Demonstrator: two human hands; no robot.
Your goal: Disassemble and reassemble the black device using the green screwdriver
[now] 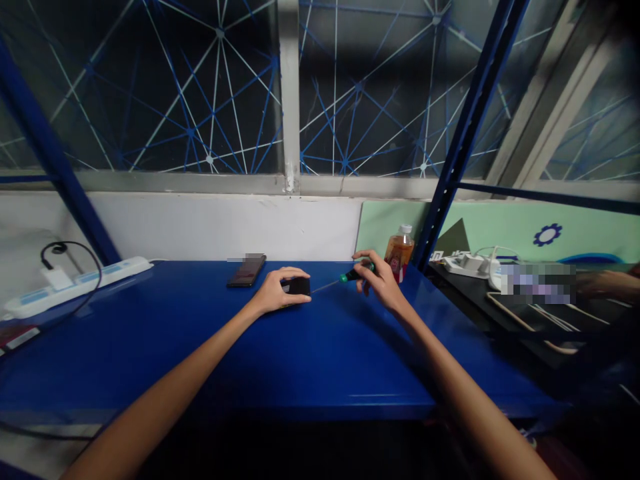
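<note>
On the blue table, my left hand [278, 290] is closed around a small black box-like device [297, 287], thumb on the near side and fingers on the far side. Part of the device is hidden by the hand. My right hand [379, 279] grips a screwdriver [350, 275] with a green and black handle. Its thin shaft points left, with the tip at or very near the device's right end; I cannot tell whether they touch. Behind my left hand lies a dark smartphone [247, 270]. A bottle of orange-brown drink [399, 252] with a white cap stands just behind my right hand.
A white power strip [80, 287] with a plugged-in charger and black cable lies along the table's left side. Blue metal posts [463, 127] rise at both sides. On the right, a black surface holds cables and another power strip [470, 265]; another person's hand [607, 285] is there.
</note>
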